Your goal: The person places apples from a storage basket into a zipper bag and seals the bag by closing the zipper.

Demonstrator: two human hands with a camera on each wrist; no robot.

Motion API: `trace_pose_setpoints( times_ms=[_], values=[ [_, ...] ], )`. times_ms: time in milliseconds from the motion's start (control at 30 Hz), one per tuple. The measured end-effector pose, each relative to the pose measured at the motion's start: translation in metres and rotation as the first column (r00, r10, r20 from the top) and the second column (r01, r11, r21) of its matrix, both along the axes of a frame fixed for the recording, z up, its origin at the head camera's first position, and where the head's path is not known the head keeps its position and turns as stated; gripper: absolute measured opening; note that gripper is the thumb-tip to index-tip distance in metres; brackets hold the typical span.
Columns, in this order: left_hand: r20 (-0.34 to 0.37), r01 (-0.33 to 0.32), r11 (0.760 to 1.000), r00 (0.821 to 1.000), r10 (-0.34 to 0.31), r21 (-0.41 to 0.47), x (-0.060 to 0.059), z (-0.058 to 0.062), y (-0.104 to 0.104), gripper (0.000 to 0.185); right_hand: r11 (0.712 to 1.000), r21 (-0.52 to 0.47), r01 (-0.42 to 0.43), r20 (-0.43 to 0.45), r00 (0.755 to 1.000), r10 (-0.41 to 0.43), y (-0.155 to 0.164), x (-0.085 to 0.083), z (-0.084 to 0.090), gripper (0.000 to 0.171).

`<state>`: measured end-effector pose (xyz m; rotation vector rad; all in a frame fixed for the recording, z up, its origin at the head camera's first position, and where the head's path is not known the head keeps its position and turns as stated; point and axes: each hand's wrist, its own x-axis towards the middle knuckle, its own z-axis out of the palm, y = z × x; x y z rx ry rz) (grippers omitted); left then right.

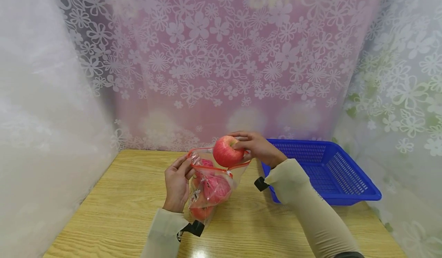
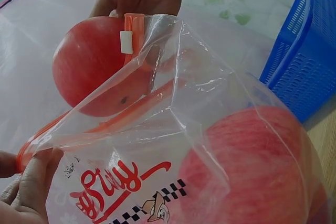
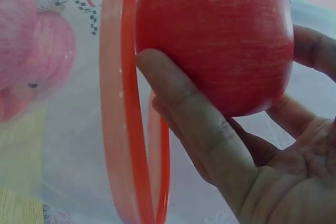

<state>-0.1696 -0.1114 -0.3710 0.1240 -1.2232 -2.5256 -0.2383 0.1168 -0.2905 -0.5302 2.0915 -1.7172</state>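
A clear zip bag with an orange-red zip rim and printed lettering hangs with its mouth spread apart. Several red apples lie inside it. My left hand pinches the rim at the bag's left corner between thumb and fingers. In my right hand is another red apple, gripped by fingers and thumb around its side and stem end. That apple is right at the bag's mouth, overlapping the rim in the head view. The right wrist view shows the rim close beside the held apple.
A blue slotted plastic basket stands to the right on the wooden table. Pink and white flowered curtains enclose the back and sides. Small black devices are strapped at both wrists, over pale sleeves.
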Motion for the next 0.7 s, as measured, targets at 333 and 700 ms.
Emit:
trace_pose_setpoints(
  times_ms=[333, 700],
  values=[
    [-0.008, 0.009, 1.000, 1.000, -0.009, -0.008, 0.000, 0.000, -0.001, 0.026, 0.999, 0.043, -0.027, -0.023, 0.999, 0.028, -0.011, 0.000, -0.003, 0.050],
    [-0.031, 0.019, 0.999, 0.999, -0.018, 0.030, 0.000, -0.001, 0.000, 0.021, 0.986, 0.163, -0.028, -0.148, 0.988, 0.053, -0.021, 0.007, -0.004, 0.048]
  ],
)
